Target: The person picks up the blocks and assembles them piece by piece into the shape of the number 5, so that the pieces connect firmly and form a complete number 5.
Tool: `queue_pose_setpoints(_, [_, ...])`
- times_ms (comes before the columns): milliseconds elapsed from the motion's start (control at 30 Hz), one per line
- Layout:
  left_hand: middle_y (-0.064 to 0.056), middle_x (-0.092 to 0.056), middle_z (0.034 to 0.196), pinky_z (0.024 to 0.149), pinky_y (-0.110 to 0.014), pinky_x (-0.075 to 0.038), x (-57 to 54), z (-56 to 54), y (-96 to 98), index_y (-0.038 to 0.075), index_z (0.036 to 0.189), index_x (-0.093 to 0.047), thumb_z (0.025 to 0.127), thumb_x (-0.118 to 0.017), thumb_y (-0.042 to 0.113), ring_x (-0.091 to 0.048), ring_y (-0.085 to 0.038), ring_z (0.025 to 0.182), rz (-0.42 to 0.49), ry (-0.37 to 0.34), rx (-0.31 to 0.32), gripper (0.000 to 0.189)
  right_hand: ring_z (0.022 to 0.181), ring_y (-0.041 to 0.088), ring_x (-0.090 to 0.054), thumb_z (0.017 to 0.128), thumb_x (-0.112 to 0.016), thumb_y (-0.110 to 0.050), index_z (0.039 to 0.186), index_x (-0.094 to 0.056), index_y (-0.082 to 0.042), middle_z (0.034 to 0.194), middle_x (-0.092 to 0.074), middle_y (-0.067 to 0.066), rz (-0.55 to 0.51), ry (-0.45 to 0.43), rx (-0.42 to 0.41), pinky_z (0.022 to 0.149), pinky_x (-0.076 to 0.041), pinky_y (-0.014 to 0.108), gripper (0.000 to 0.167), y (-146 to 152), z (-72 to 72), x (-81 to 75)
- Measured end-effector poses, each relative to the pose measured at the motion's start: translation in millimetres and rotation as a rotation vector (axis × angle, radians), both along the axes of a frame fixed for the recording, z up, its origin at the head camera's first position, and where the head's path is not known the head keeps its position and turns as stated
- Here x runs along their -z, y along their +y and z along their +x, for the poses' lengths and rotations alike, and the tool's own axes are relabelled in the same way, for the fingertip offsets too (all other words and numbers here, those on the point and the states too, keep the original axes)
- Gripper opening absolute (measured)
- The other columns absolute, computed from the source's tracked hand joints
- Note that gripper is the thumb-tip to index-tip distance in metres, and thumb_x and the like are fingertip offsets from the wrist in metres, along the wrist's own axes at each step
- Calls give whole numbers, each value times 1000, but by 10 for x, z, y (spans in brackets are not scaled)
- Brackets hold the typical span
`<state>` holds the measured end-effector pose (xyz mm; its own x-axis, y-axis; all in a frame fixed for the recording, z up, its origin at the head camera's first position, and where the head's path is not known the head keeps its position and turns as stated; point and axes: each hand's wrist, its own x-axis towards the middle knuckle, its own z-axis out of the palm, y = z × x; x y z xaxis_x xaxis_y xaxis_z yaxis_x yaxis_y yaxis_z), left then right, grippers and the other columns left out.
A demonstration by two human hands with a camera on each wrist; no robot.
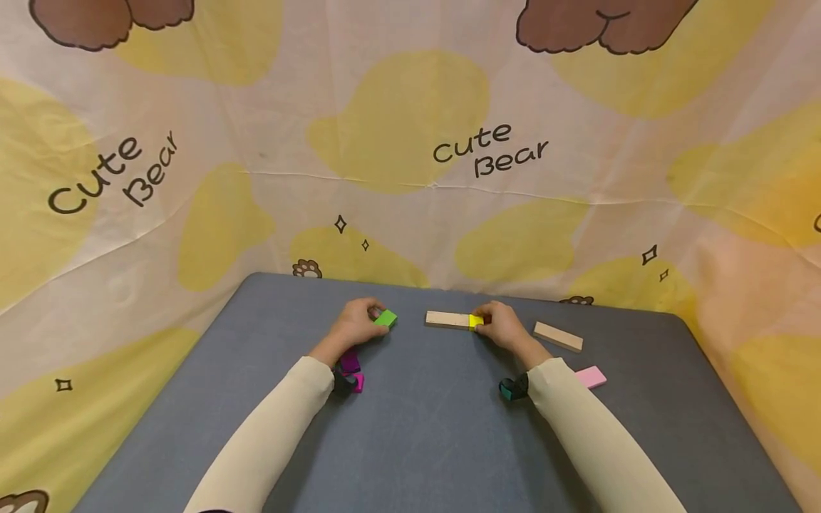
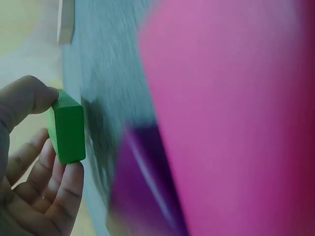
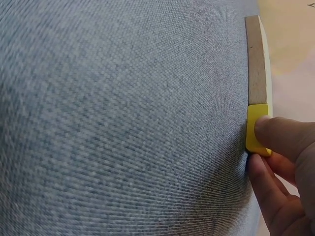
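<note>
Head view: two hands work over a grey table [image 1: 436, 442], arms reaching forward in cream sleeves [image 1: 263, 427]. A person's left hand [image 1: 355, 322] grasps a small green block [image 1: 386, 318], which juts from the fingertips toward the right hand [image 1: 503, 326]. That right hand pinches a small yellow block [image 1: 474, 322] at its fingertips. Between the hands, closer to the right one, a long plain wooden block [image 1: 447, 320] lies on the table, its end touching the yellow block.

Just to the right of the right hand lies a second wooden block [image 1: 558, 337], set at a slant. Below it, beside the right forearm, a pale pink block [image 1: 591, 377] is partly hidden by the sleeve. Under the left wrist, on the person's side of the left hand, sit a purple block [image 1: 350, 361] and a bright pink block [image 1: 358, 383], both partly covered.

Left wrist view: thumb and fingers grip the green block from opposite sides; the bright pink block looms large and blurred, the purple one next to it. Right wrist view: the thumb presses the yellow block's side, other fingers around its outer end. Beyond both hands hangs a yellow-patched cloth [image 1: 398, 121] printed "Cute Bear".
</note>
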<state>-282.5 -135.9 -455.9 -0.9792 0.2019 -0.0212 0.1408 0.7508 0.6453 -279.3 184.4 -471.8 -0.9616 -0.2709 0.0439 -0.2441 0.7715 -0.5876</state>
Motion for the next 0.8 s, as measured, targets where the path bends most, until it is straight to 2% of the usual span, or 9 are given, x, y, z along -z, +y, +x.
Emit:
queue_pose_setpoints(133, [-6, -66, 99, 81, -36, -49, 15, 14, 133, 10, 111, -68, 75, -78, 20, -59, -21, 89, 51, -16, -64, 39, 85, 25, -58, 85, -68, -3, 111, -69, 4, 101, -62, 18, -4, -2, -2, 76, -51, 39, 26, -3, -4, -6])
queue_pose_setpoints(333, [-5, -65, 95, 77, -33, -49, 55, -4, 339, 8, 110, -68, 74, -80, 22, -59, -19, 85, 80, -12, -157, 40, 85, 25, -58, 84, -70, -4, 110, -69, 5, 100, -63, 18, 0, -1, 2, 77, -51, 39, 27, -5, -7, -13])
queue_pose_setpoints(533, [-5, -64, 94, 73, -32, -49, 55, -15, 543, 8, 109, -68, 74, -80, 23, -58, -19, 84, 117, -39, -263, 41, 84, 25, -58, 85, -69, -3, 110, -69, 6, 101, -63, 19, 5, -1, -13, 75, -51, 39, 27, -3, -19, -30])
queue_pose_setpoints(800, [-6, -65, 93, 68, -27, -47, 111, -2, 715, 8, 105, -69, 73, -81, 23, -59, -18, 82, 169, -65, -321, 37, 84, 26, -59, 84, -70, -4, 109, -69, 5, 100, -65, 19, 4, 1, -7, 76, -51, 39, 27, 1, -6, -56])
